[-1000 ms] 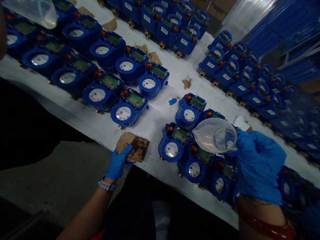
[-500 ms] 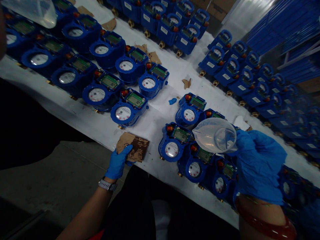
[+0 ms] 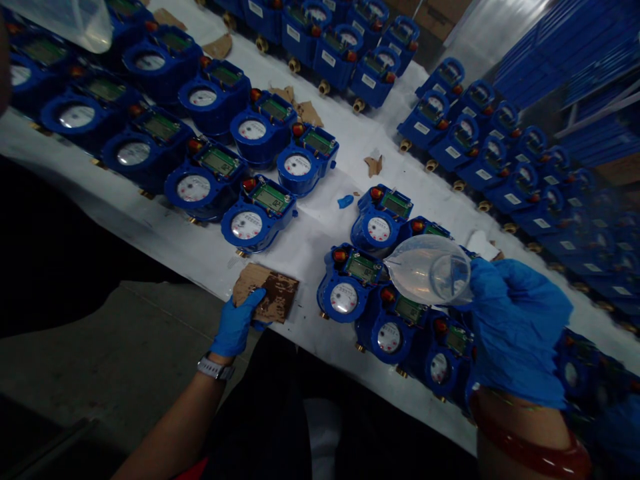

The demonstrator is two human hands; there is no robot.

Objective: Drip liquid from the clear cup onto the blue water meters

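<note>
My right hand [image 3: 517, 330], in a blue glove, grips a clear plastic jug [image 3: 431, 270] tilted on its side, its spout pointing left over a blue water meter [image 3: 350, 285] with a white dial and a green display. My left hand [image 3: 235, 325], also in a blue glove, holds a stained piece of brown cardboard [image 3: 267, 292] lying at the near edge of the white table [image 3: 320, 233]; its fingers curl over the cardboard's left end. A watch sits on that wrist.
Several blue water meters lie in rows across the table, to the left [image 3: 257, 213], at the back [image 3: 375, 73] and to the right [image 3: 490, 167]. Cardboard scraps [image 3: 373, 165] and a small blue cap [image 3: 345, 201] lie between them. Another clear container [image 3: 65, 20] hangs at the upper left.
</note>
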